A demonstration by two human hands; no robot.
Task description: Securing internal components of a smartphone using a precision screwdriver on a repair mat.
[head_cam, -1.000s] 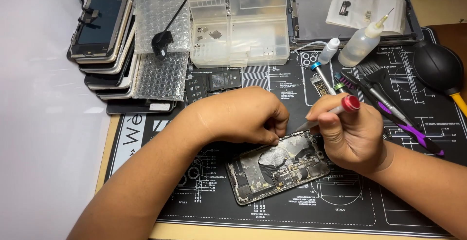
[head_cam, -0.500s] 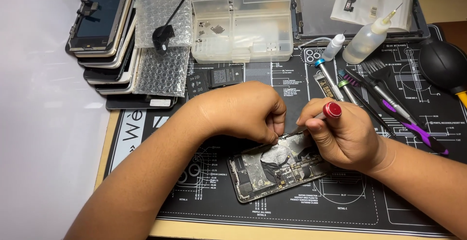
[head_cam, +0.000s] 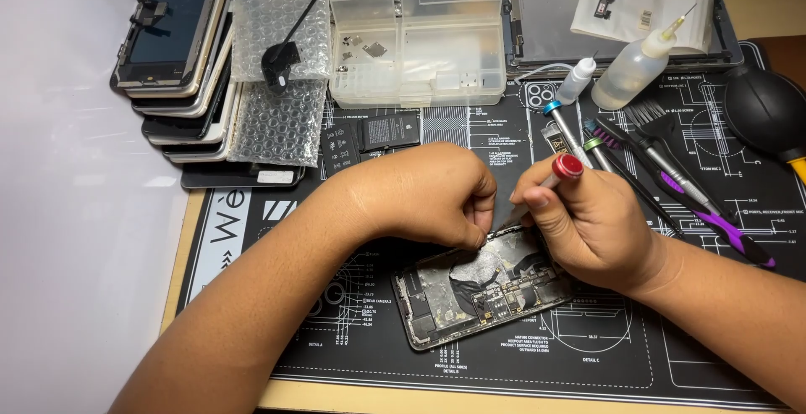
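An opened phone body [head_cam: 483, 292] lies on the black repair mat [head_cam: 336, 330], its circuit boards and silver shielding showing. My left hand [head_cam: 428, 196] is curled into a fist over the phone's upper edge, fingertips pinched near the shielding; what it grips is hidden. My right hand [head_cam: 588, 225] holds a small screwdriver with a red cap [head_cam: 567, 167], its tip angled down toward the phone's top edge beside my left fingers.
A stack of phone screens [head_cam: 180, 70] sits at the far left beside bubble wrap [head_cam: 277, 120]. A clear parts box [head_cam: 411, 32] stands at the back. Two squeeze bottles [head_cam: 634, 65], several screwdrivers and a brush [head_cam: 663, 158], and a black air blower [head_cam: 768, 112] lie at right.
The view shifted slightly. My right hand has tilted the red-capped screwdriver and both hands stay pressed together over the phone's top edge.
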